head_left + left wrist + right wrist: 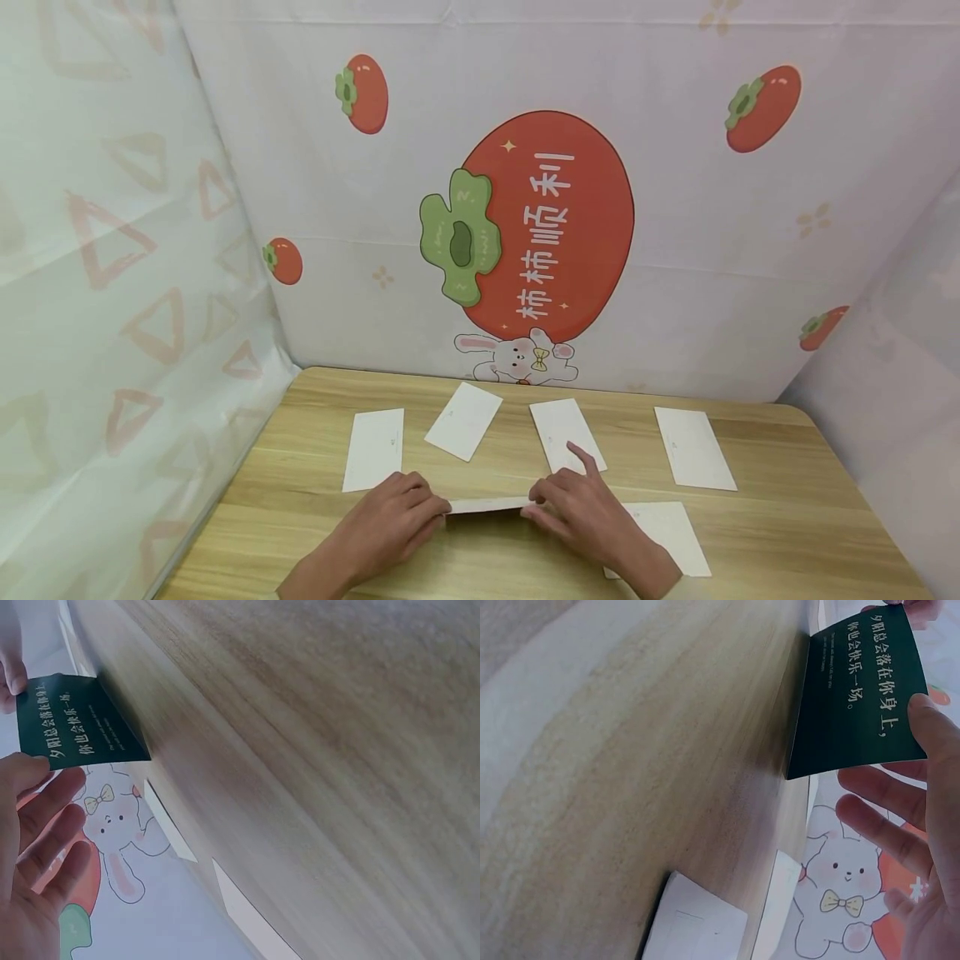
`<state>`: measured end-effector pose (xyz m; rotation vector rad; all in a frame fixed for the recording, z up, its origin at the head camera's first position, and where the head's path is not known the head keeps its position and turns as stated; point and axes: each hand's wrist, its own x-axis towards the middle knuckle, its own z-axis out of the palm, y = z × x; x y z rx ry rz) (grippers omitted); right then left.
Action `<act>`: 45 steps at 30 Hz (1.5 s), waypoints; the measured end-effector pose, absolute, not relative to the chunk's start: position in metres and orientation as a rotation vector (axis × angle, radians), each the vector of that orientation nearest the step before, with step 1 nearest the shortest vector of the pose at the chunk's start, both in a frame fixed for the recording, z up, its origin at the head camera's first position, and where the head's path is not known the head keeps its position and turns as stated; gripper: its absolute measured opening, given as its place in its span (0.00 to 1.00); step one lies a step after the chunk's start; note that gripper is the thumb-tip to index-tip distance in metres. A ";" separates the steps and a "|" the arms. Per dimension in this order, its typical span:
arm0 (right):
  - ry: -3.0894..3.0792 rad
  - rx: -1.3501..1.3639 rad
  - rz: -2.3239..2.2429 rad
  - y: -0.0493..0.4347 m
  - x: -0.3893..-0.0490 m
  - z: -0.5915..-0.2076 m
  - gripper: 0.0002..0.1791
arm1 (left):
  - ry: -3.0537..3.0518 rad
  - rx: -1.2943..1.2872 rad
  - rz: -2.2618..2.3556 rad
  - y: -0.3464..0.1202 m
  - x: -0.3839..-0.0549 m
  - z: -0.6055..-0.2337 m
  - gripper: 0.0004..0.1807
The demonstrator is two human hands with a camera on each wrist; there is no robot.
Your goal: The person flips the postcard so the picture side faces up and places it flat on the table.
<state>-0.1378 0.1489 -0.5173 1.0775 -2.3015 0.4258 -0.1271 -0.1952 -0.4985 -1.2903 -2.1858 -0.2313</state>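
Both hands hold one postcard-like card (489, 505) upright, its lower edge at the wood tabletop. In the left wrist view its face (75, 724) is dark green with pale Chinese lettering; the back looks white. My left hand (393, 521) pinches one end between thumb and fingers. At the opposite end my right hand (585, 512) pinches the card, its index finger raised. The right wrist view shows the right thumb on the green face (859, 697), with the other fingers behind or spread below. The card bows slightly between the hands.
White cards lie beyond the hands: far left (375, 450), left of centre (463, 422), right of centre (567, 433) and far right (695, 447). Under the right forearm lies a thicker white stack (675, 533). A printed cloth (675, 333) hangs behind the wooden table (795, 517).
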 end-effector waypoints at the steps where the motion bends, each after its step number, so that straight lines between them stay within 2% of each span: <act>1: -2.294 1.080 0.429 0.149 -0.138 -0.517 0.16 | -2.185 -1.288 -0.230 -0.195 -0.127 -0.498 0.08; 7: -2.236 1.097 0.436 0.149 -0.140 -0.516 0.08 | -2.199 -1.262 -0.250 -0.193 -0.129 -0.496 0.13; 13: -2.216 1.092 0.414 0.149 -0.140 -0.514 0.19 | -2.211 -1.235 -0.281 -0.192 -0.129 -0.495 0.12; 27: -2.285 1.038 0.392 0.149 -0.138 -0.514 0.18 | -2.343 -1.100 -0.383 -0.186 -0.127 -0.497 0.11; 45: -2.431 0.936 0.432 0.144 -0.135 -0.518 0.26 | -2.594 -0.804 -0.301 -0.172 -0.120 -0.498 0.18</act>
